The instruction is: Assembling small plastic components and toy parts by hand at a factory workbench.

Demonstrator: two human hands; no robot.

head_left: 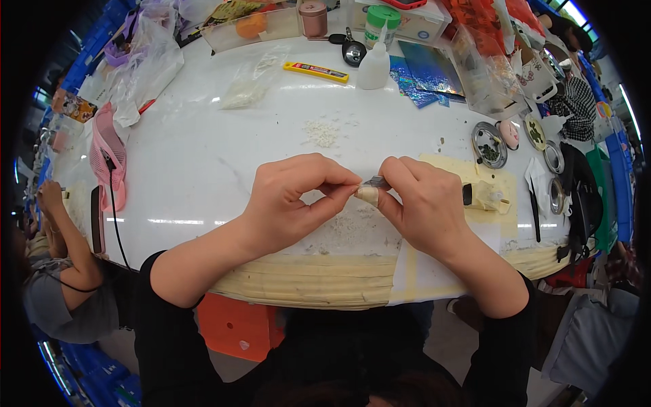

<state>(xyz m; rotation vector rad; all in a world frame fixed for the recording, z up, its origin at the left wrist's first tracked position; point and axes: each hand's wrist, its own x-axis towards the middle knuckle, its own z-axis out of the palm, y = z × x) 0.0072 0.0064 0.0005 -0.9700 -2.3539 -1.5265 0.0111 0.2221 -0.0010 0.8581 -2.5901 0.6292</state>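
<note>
My left hand point(298, 193) is closed in a pinch, thumb against index finger. Whatever sits between those fingertips is too small to make out. Right beside it, my right hand point(427, 200) grips a small grey metal blade point(375, 182) between thumb and bent fingers. A pale wrap point(367, 195) seems to cover the tip of the right thumb. Both hands' fingertips nearly meet above the white table point(203, 163). Beyond them lies a scatter of small white pieces point(322, 133), and fine crumbs point(352, 227) are spread beneath the hands.
Toward the back are a yellow cutter point(316, 72), a white squeeze bottle point(374, 68), keys point(352, 51) and shiny blue sheets point(430, 68). Round metal dishes point(489, 146) and a yellow mat point(498, 180) lie right. A pink pouch point(108, 156) is left, near another person's arm point(74, 230).
</note>
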